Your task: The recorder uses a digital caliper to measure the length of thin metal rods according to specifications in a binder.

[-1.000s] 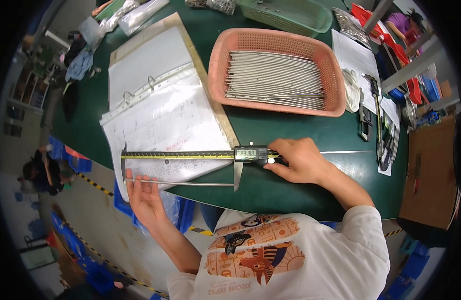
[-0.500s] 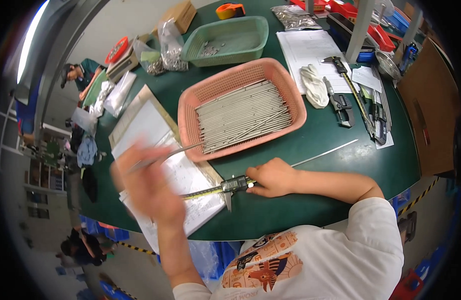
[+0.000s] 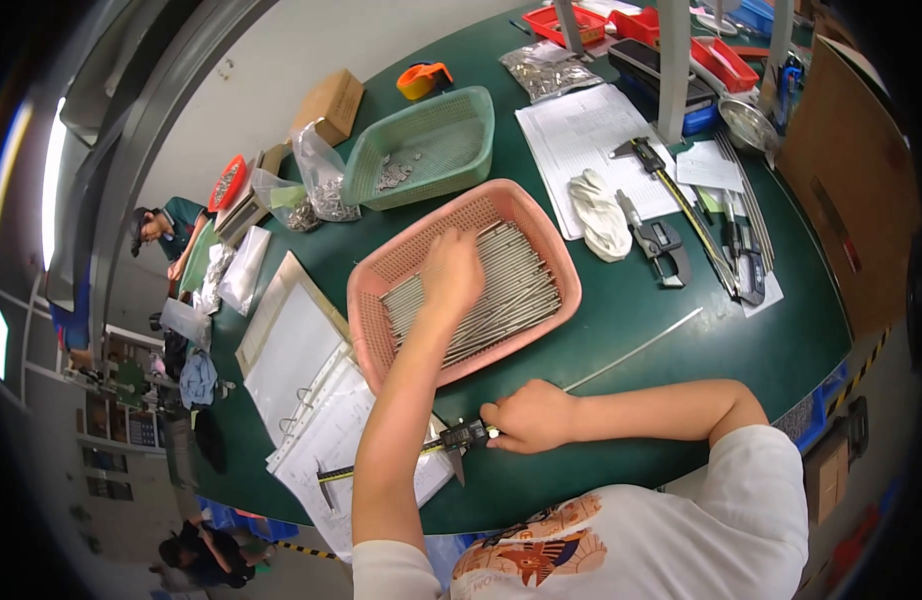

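away from the binder (image 3: 291, 350) now, the left hand (image 3: 453, 272) has reached the rods (image 3: 511, 270) in the pink basket (image 3: 506, 345), its grip impossible to tell; nearer and right, the right hand (image 3: 533, 416) holds the caliper (image 3: 466, 435), no rod visible in it: measuring seems paused.

I see the pink basket (image 3: 536, 225) as matt, perforated plastic, and the rods (image 3: 511, 280) inside it as smooth metal with a dull sheen. The green worktop (image 3: 631, 325) under that basket looks smooth and faintly glossy to me. Behind the basket to the left, I make out a shiny, clear plastic bag (image 3: 321, 165); to its right, crumpled white cloth (image 3: 599, 215), matt paper sheets (image 3: 571, 140) and, farthest, a matt cardboard box (image 3: 836, 190).
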Tool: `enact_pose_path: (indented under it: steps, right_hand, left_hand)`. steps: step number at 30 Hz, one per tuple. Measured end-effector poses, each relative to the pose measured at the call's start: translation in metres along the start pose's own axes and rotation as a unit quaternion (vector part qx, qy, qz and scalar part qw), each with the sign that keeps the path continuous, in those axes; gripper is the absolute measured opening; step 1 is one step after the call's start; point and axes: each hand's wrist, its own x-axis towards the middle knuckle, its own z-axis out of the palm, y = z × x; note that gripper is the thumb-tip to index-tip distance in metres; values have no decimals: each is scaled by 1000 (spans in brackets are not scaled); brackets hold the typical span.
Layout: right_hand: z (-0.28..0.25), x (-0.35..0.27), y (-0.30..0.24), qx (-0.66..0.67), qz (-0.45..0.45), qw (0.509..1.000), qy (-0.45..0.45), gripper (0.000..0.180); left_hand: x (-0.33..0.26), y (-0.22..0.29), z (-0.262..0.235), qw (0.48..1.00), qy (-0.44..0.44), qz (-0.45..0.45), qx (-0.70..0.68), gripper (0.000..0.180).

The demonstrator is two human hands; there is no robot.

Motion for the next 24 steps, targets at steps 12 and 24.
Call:
enact_pose_path:
  steps: [12, 24]
  right_hand:
    - [-1, 7, -8, -56, 14, 998, 12, 34]
    - [-21, 5, -7, -11, 64, 997, 34, 31]
  left_hand:
    - [-1, -21, 8, 977, 208, 0, 39, 21]
    - [-284, 46, -123, 566, 651, -264, -432, 42]
